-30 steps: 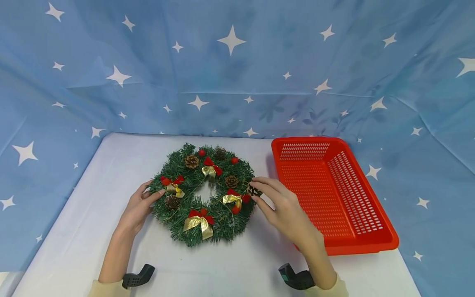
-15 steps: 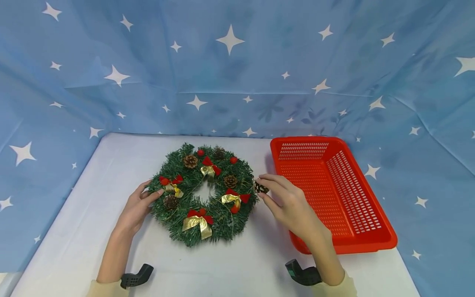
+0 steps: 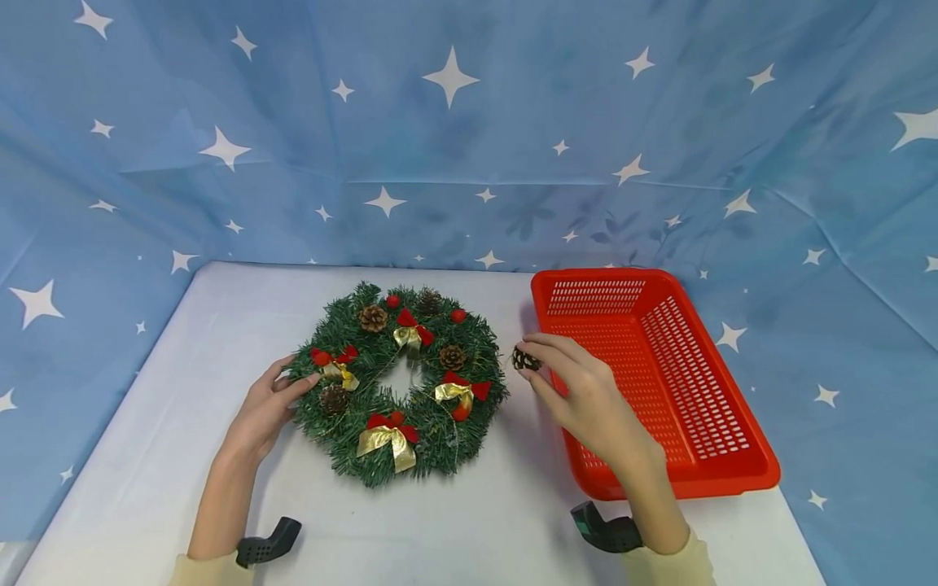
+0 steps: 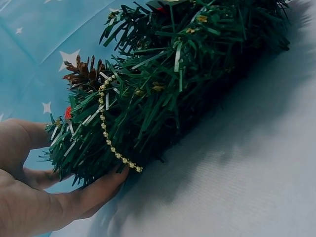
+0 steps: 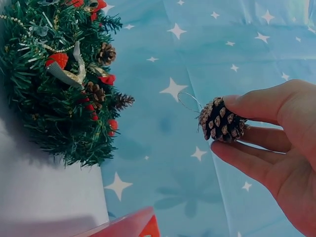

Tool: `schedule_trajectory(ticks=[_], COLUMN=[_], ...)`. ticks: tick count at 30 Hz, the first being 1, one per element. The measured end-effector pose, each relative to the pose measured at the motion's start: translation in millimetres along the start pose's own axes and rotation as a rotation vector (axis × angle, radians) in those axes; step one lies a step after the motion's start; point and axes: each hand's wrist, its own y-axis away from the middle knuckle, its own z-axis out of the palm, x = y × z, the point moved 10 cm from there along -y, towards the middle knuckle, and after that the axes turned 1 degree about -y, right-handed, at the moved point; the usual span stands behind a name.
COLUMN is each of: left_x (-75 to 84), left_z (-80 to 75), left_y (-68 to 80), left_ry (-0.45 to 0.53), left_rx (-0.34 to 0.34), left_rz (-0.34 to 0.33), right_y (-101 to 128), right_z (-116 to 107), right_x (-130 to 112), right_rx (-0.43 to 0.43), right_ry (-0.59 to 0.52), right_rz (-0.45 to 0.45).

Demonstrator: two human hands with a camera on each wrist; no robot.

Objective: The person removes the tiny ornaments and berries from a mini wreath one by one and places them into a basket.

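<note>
Blue cloth backdrop printed with white stars, creased, hangs behind and wraps both sides. White table in front, slightly ribbed surface. Light even and soft; faint shadows on the tabletop.

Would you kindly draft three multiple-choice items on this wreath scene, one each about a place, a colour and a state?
1. Where is the basket relative to the wreath?
A. At its left
B. At its right
C. Under it

2. What colour is the basket?
A. Red
B. Green
C. White

3. What is the right hand doing?
A. Lying flat on the table
B. Gripping the basket rim
C. Pinching a pine cone clear of the wreath

Answers: 1 B, the basket stands at the wreath's right on the table. 2 A, its plastic is red. 3 C, the fingers pinch the cone, while the left hand holds the wreath's edge.
</note>
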Motion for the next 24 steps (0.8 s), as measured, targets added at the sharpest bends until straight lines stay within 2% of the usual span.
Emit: schedule_trajectory(ticks=[6, 16, 24], left_x=[1.8, 2.8, 2.9], left_z=[0.6, 1.0, -0.7], left_y=[0.6, -3.4, -5.1], left_ry=[0.01, 0.005, -0.002], left_rx=[-0.01, -0.027, -0.027], left_rz=[0.006, 0.014, 0.016], right_y=[-2, 0, 2], right_z=[2, -4, -8], right_x=[1, 13, 18], right_rx=[-0.003, -0.014, -0.004], right_ry=[-0.003, 0.048, 0.049], right_rz=[-0.001, 0.062, 0.071])
